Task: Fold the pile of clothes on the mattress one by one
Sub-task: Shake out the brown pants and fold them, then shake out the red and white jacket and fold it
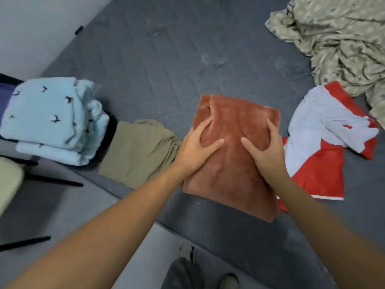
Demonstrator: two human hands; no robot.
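While two hands press one rust garment point(233, 155), four others lie around.

Grey mattress point(166, 59) bears rust towel point(235, 163), olive garment point(137, 151) (folded), red-white shirt point(320, 142).

At your nine o'clock stands a chair point(12, 180) (black legs, pale seat), and grey floor point(62, 205) lies beneath it.

Rust-brown towel point(233, 155); pale-blue bird-print garment point(48, 119); olive cloth point(137, 151); red-white shirt point(325, 147).
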